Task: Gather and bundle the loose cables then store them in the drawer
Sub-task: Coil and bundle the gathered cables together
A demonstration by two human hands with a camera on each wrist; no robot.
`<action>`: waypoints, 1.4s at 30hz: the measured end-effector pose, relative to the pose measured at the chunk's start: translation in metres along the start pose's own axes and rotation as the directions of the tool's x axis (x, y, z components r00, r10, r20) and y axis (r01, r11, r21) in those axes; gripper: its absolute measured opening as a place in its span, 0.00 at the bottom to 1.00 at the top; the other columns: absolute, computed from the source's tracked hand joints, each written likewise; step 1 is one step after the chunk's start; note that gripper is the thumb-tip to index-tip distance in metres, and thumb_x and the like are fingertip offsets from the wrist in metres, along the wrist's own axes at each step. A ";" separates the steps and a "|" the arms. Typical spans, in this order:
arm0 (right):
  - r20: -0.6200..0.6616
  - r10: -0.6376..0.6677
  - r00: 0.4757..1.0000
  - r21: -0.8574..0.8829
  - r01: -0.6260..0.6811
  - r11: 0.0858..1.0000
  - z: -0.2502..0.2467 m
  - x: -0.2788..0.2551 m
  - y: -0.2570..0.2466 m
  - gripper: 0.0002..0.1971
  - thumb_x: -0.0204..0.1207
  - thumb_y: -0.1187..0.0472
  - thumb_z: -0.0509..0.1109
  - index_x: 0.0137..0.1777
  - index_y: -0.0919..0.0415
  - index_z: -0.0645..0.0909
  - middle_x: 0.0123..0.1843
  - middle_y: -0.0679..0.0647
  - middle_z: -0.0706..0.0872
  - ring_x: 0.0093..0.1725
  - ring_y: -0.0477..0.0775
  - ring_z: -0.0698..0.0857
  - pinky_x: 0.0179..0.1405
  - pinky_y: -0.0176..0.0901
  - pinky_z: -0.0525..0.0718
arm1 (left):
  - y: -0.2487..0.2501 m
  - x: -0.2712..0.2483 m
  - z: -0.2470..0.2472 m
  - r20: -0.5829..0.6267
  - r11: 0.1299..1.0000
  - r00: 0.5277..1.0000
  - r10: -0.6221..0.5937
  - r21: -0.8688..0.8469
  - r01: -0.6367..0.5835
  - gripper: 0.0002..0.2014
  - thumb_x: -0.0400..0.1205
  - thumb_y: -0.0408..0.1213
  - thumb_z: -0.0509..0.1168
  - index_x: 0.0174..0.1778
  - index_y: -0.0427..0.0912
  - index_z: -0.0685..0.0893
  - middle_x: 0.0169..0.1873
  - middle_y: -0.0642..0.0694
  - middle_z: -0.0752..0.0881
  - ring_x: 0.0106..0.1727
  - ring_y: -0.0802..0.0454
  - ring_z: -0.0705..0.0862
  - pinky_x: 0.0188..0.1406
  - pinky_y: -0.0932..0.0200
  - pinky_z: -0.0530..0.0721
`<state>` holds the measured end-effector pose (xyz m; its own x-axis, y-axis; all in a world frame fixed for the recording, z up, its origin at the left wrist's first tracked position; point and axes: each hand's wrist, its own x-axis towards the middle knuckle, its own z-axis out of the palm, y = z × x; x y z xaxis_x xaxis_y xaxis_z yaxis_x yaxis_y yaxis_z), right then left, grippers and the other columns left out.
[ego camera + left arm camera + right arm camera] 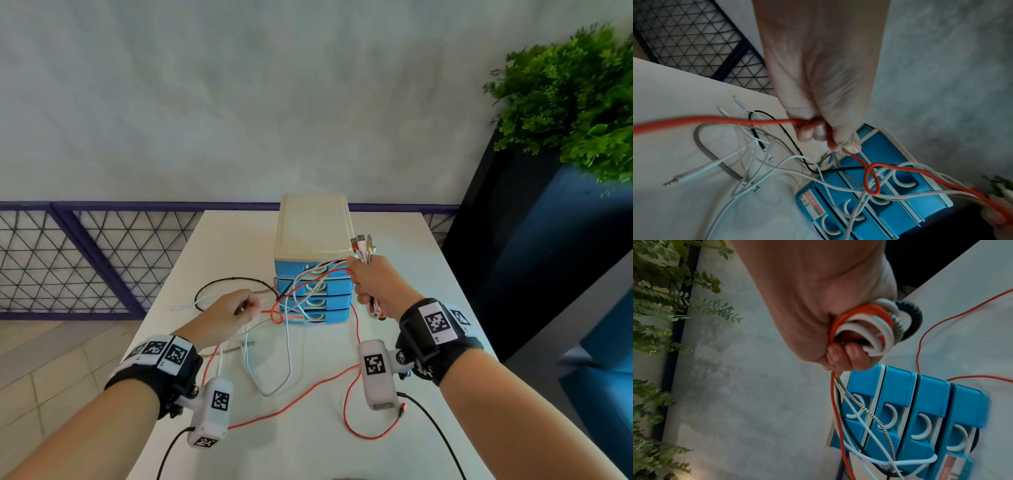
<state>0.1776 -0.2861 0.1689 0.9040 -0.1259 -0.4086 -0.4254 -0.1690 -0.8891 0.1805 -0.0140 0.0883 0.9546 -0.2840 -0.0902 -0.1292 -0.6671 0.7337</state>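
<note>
So on the far left there's a purple railing with wire mesh (68, 260) running off past the left hand. A few loose ends are lying on the white table (191, 274) just left of and below that hand: white plugs, a black cable (777, 128) curling in a loop, and a spring-wrapped cable (715, 155).

The left hand (226, 317) is curled up, fingertips (812, 131) pinching the orange cable (715, 121), which runs through its grip and out both sides. Past the fingers it makes a small loop in front of the drawer fronts, then heads off toward the other hand.

Between the two hands sits the little drawer unit (313, 260), cream top, four blue drawers, all looking pushed in. White, black and braided cables drape across its front.

The right hand (375, 284) is a tight fist round a bunch of cables (865, 324), folded loops of orange, white and black sticking out one side and USB plugs (363, 241) poking out the top, right beside the unit's top corner. More orange cable trails on the table below that hand.

Far right, a leafy green plant (575, 99) on a dark blue planter.
</note>
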 end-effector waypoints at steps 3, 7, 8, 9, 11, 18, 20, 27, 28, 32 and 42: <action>0.015 0.011 1.000 0.026 -0.012 1.000 -0.002 -0.001 -0.002 0.10 0.86 0.56 0.59 0.48 0.62 0.73 0.31 0.51 0.70 0.22 0.46 0.65 0.18 0.34 0.65 | 0.007 -0.001 0.002 0.002 0.999 0.999 0.036 -0.024 -0.036 0.03 0.79 0.32 0.68 0.42 0.44 0.82 0.41 0.50 0.83 0.33 0.64 0.76 0.35 0.76 0.73; 0.017 0.009 1.000 0.039 -0.010 0.999 -0.003 -0.003 0.000 0.10 0.85 0.55 0.61 0.48 0.62 0.74 0.29 0.51 0.70 0.22 0.45 0.66 0.19 0.35 0.66 | 0.008 0.001 0.004 -0.109 0.999 0.994 0.017 -0.047 -0.022 0.04 0.77 0.31 0.71 0.38 0.43 0.85 0.36 0.50 0.85 0.31 0.63 0.76 0.33 0.76 0.74; 0.019 0.006 1.000 0.041 -0.006 0.999 -0.002 -0.004 0.001 0.10 0.85 0.55 0.61 0.48 0.63 0.75 0.29 0.51 0.70 0.21 0.45 0.66 0.19 0.35 0.66 | 0.008 0.002 0.004 -0.121 0.999 0.993 0.009 -0.048 -0.014 0.04 0.78 0.31 0.70 0.38 0.43 0.86 0.35 0.51 0.85 0.31 0.62 0.76 0.34 0.74 0.73; 0.022 0.000 1.000 0.042 -0.001 0.999 -0.001 -0.003 0.002 0.10 0.85 0.55 0.61 0.48 0.63 0.75 0.29 0.51 0.70 0.21 0.45 0.66 0.19 0.36 0.66 | 0.007 0.002 0.005 -0.121 0.999 0.993 0.007 -0.046 -0.013 0.05 0.78 0.31 0.70 0.38 0.43 0.86 0.33 0.52 0.85 0.31 0.63 0.76 0.34 0.73 0.73; 0.026 -0.017 1.000 0.048 0.016 0.999 0.001 -0.004 0.002 0.11 0.85 0.55 0.61 0.48 0.63 0.76 0.29 0.51 0.71 0.21 0.45 0.66 0.19 0.36 0.66 | 0.008 0.002 0.007 -0.093 0.999 0.996 0.009 -0.038 -0.012 0.06 0.79 0.31 0.69 0.37 0.42 0.87 0.31 0.54 0.85 0.28 0.66 0.75 0.36 0.68 0.74; 0.004 -0.040 0.999 0.132 0.039 0.991 0.000 -0.003 0.001 0.10 0.85 0.57 0.60 0.45 0.62 0.74 0.29 0.50 0.72 0.18 0.43 0.66 0.16 0.34 0.65 | -0.001 -0.004 0.010 0.087 0.999 0.996 0.015 0.049 -0.019 0.13 0.82 0.38 0.65 0.37 0.60 0.87 0.41 0.48 0.88 0.45 0.47 0.84 0.51 0.53 0.79; -0.034 -0.048 0.998 0.167 0.053 0.985 -0.004 0.000 0.002 0.09 0.85 0.58 0.61 0.45 0.62 0.73 0.30 0.50 0.72 0.16 0.42 0.65 0.15 0.34 0.64 | -0.007 -0.010 0.009 0.123 0.997 0.992 -0.026 0.071 0.017 0.14 0.83 0.37 0.63 0.35 0.57 0.87 0.40 0.43 0.88 0.43 0.46 0.81 0.52 0.53 0.77; 0.015 -0.055 0.998 0.129 0.052 0.990 -0.012 -0.004 0.005 0.10 0.85 0.57 0.62 0.44 0.62 0.74 0.28 0.51 0.71 0.18 0.43 0.66 0.16 0.34 0.65 | -0.040 -0.029 -0.006 0.056 0.987 0.988 -0.146 -0.059 0.149 0.12 0.84 0.31 0.61 0.41 0.46 0.87 0.25 0.53 0.84 0.39 0.54 0.84 0.37 0.79 0.77; 0.057 -0.058 0.997 0.115 0.051 0.992 -0.010 -0.007 0.005 0.11 0.85 0.58 0.62 0.42 0.62 0.74 0.27 0.50 0.70 0.18 0.43 0.65 0.16 0.33 0.65 | -0.043 -0.027 -0.008 0.049 0.991 0.990 -0.130 -0.026 0.132 0.12 0.84 0.31 0.61 0.41 0.47 0.87 0.26 0.54 0.86 0.41 0.55 0.84 0.40 0.80 0.76; 0.263 -0.074 0.962 0.056 0.061 0.997 -0.002 -0.013 0.004 0.11 0.85 0.58 0.62 0.44 0.63 0.75 0.24 0.48 0.69 0.19 0.43 0.64 0.16 0.32 0.65 | -0.025 -0.018 -0.003 -0.076 0.998 0.997 -0.010 0.063 0.015 0.12 0.84 0.39 0.61 0.55 0.65 0.77 0.58 0.52 0.82 0.62 0.57 0.80 0.68 0.59 0.76; 0.603 -0.042 0.797 -0.029 0.075 0.997 0.001 -0.027 -0.003 0.08 0.84 0.59 0.65 0.46 0.64 0.75 0.30 0.52 0.74 0.22 0.43 0.68 0.21 0.32 0.71 | 0.098 0.004 0.014 0.170 0.988 0.976 0.140 -0.091 -0.126 0.12 0.77 0.46 0.70 0.51 0.46 0.78 0.28 0.59 0.82 0.27 0.65 0.80 0.30 0.70 0.74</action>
<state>0.1547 -0.2814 0.1826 0.7638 0.4964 -0.4125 -0.3576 -0.2066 -0.9107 0.1676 -0.0899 0.1501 0.8675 -0.4873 -0.0998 -0.2231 -0.5605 0.7976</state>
